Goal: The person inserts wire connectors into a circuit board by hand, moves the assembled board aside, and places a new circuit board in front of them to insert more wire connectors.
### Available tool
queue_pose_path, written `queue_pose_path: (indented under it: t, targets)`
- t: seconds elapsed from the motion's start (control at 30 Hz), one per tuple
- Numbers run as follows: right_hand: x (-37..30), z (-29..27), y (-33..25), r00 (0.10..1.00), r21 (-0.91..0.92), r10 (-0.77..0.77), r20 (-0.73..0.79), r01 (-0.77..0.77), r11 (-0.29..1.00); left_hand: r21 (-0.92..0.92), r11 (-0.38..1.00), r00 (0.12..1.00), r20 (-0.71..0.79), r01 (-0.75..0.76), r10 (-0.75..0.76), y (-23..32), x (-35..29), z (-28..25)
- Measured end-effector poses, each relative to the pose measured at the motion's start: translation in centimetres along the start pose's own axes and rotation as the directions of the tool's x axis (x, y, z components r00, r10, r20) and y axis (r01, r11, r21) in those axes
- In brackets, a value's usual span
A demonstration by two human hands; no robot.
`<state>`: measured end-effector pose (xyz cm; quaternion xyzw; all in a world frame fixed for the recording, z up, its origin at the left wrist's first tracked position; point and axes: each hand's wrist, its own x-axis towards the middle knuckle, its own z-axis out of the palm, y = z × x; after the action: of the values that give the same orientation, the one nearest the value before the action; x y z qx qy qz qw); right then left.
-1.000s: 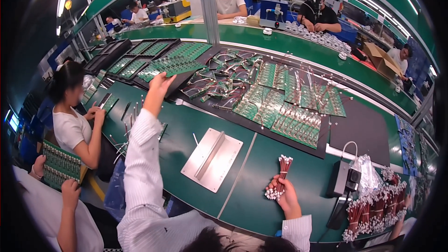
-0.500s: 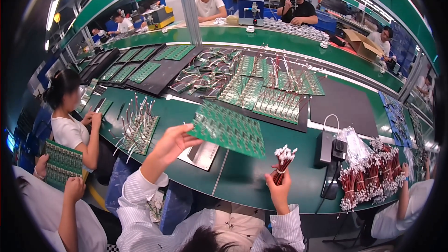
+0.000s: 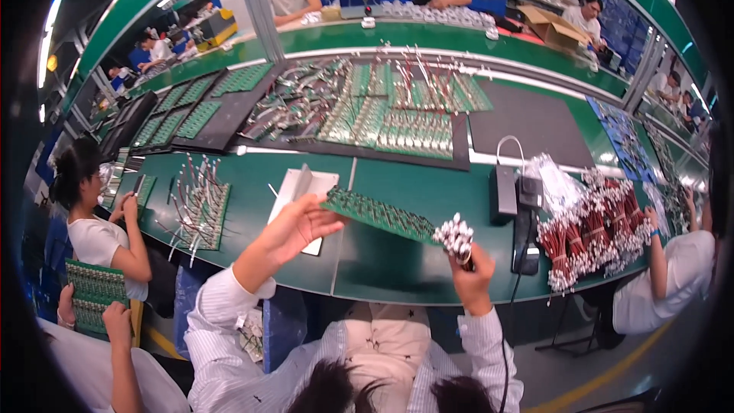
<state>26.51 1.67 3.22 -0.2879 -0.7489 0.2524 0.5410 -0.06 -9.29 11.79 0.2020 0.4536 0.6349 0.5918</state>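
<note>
Head view: we hold something in each hand over the dark green, smooth-topped counter [image 3: 397, 268]. The fingers of our left hand [image 3: 302, 226] grasp the left end of a long green printed circuit board panel [image 3: 378, 213], with some of them spread loosely below its edge. The panel is above the counter, between our two hands, tilted so that we see it foreshortened, its right end sloping lower. Our right hand [image 3: 474, 279] has its fingers closed around a tied bundle of reddish-brown wires with white plastic connectors [image 3: 455, 233], the connectors clustered at the top. The right end of the panel meets the bundle in our sight; we cannot tell whether they touch.

Behind our left hand lies a silvery metal plate with a raised rib [image 3: 325, 180], partly covered by the hand. To its left we see a green board bristling with upright wires [image 3: 218, 222]. On the right, near the counter's edge, is a heap of reddish-brown wire bundles [image 3: 589, 229], with a crumpled clear plastic bag [image 3: 556, 176] and a black rectangular power adapter [image 3: 502, 193] beside it. Farther back, rows of green wired boards [image 3: 413, 134] rest on a flat black sheet [image 3: 527, 122].
</note>
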Motion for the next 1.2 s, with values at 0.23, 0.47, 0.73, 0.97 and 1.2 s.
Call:
queue_pose_path:
  t: [0.23,0.47,0.73,0.97,1.2]
  targets:
    - [6.4,-1.7,-2.1,0.982,-0.012,0.107,0.159,-0.106,0.994,-0.072,0.969,0.963,0.148,0.237,-0.225,-0.8,3.1,-1.4]
    - [5.9,-0.6,3.0,0.968,0.126,0.229,0.099,-0.241,0.962,0.413,0.905,0.990,-0.127,0.107,-0.059,-3.8,6.4,-4.3]
    - [6.7,0.1,6.7,0.876,0.316,0.451,0.169,-0.482,0.817,0.646,0.756,0.993,0.019,-0.103,0.119,-8.7,9.1,-3.7]
    - [4.1,0.8,10.0,0.692,0.425,0.660,0.294,-0.713,0.558,0.633,0.774,0.999,-0.029,-0.006,0.032,-9.1,11.0,-5.0]
    - [-1.0,-1.5,7.9,0.552,0.430,0.675,0.490,-0.826,0.364,0.866,0.497,0.996,0.008,-0.054,0.094,-8.4,15.7,-4.0]
